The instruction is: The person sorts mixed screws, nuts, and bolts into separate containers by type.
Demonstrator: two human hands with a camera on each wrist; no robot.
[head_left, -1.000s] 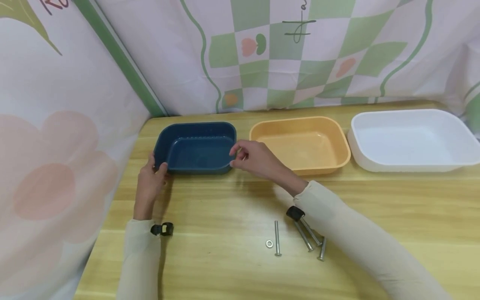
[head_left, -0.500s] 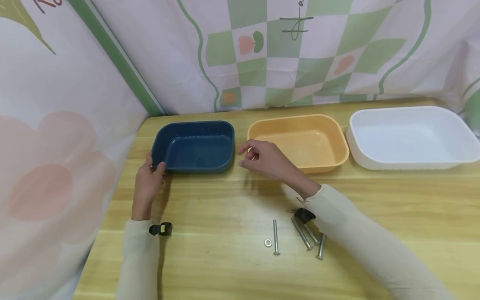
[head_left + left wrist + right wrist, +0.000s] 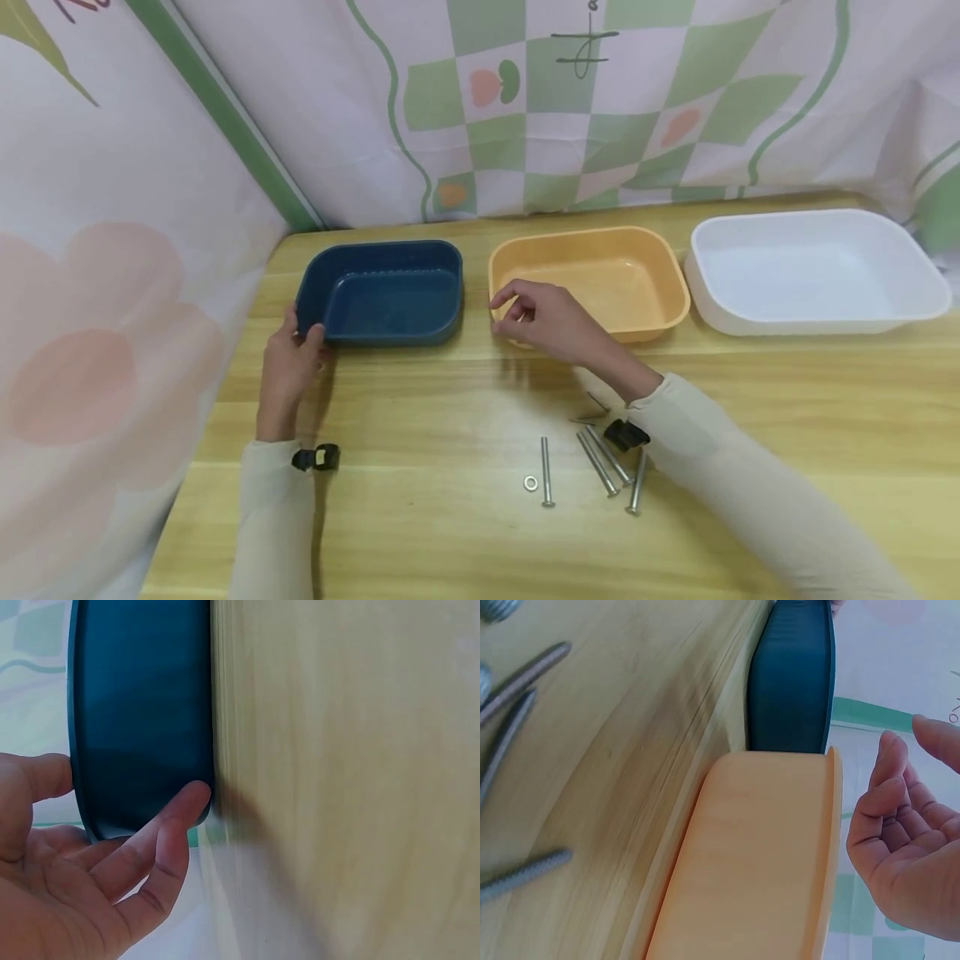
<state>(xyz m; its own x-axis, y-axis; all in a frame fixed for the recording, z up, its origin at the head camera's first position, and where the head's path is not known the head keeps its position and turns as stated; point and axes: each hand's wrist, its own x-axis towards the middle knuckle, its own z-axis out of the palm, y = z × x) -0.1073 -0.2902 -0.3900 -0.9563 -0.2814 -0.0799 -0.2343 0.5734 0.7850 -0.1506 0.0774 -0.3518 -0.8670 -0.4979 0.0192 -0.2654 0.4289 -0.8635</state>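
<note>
So, bolts lie toward the near edge of the worktop, probably for easy reach. Left hand grips blue tray near the far-left corner, likely steadying it. Right hand: thumb and fingers apart, empty, above yellow tray along far edge.

Dark blue tray, upright, leftmost

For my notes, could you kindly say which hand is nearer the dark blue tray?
Left: the left hand touches the dark blue tray at its near left corner. The right hand is apart, over the left end of the yellow tray.
</note>
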